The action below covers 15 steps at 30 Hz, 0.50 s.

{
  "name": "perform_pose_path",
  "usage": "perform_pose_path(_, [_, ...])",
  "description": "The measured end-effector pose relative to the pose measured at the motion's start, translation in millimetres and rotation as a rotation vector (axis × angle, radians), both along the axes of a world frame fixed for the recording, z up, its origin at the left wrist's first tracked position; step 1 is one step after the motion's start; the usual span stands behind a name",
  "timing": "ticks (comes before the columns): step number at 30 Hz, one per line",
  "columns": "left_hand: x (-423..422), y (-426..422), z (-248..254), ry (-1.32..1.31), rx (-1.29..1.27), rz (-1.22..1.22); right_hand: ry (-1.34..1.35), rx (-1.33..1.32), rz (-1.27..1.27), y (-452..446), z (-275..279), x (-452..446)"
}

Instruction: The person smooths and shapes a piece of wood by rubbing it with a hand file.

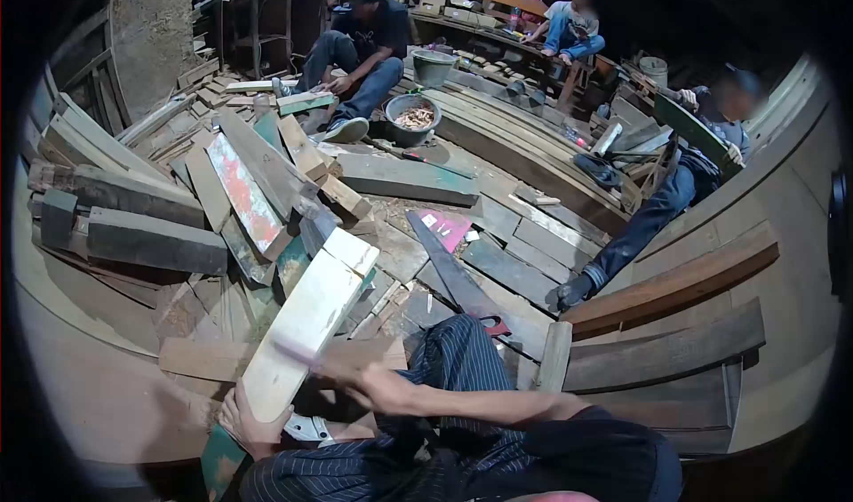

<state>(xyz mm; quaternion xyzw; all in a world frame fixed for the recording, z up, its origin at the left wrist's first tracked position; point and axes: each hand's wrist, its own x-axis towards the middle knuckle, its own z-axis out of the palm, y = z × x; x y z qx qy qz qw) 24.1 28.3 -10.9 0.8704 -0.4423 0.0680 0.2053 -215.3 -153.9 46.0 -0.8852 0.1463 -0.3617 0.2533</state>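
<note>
A pale wooden plank lies slanted in front of me, its near end by my lap and a line across its far end. My left hand is wrapped round the near end. My right hand is closed on a thin tool, which reaches over the plank's upper face. Motion smears this tool, so I cannot tell its exact kind. Under the plank runs a brown board. A hand saw with a red handle lies on the floor beyond my knee.
Stacked beams and loose boards crowd the left. A pink sheet lies on the plank floor. Farther back are a bucket of wood pieces and a seated person. Another person at right holds a green board; a third sits behind.
</note>
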Motion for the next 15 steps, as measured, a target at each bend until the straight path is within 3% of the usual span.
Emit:
perform_pose_path(2, [0.4,0.3,0.5,0.018,0.001,0.001,0.032,0.007,-0.013,2.4,7.9,-4.4])
perform_pose_path(4, [-1.2,0.9,3.0,0.033,0.009,0.009,0.233,0.562,-0.29,-7.8,21.8,-5.6])
perform_pose_path(5, [-0.1,0.7,-2.2,0.06,0.038,0.038,0.31,0.56,-0.405,-10.7,1.3,-0.6])
perform_pose_path(8, [2.7,1.9,-3.1,0.062,0.025,0.011,0.144,0.118,0.146,-6.1,-34.6,-5.1])
perform_pose_path(9, [-0.8,0.5,2.5,0.074,0.033,0.024,0.157,0.093,0.125,-19.2,-33.8,-3.3])
perform_pose_path(11, [-0.9,1.2,-2.7,0.053,0.031,0.016,0.244,0.454,-0.224,-26.2,11.1,1.8])
perform_pose_path(13, [-0.8,1.0,2.5,0.041,0.024,0.015,0.35,0.397,-0.312,-8.5,36.5,3.1])
perform_pose_path(15, [-1.6,-0.2,2.5,0.046,0.015,0.031,0.174,0.17,0.058,-8.2,-25.3,3.7])
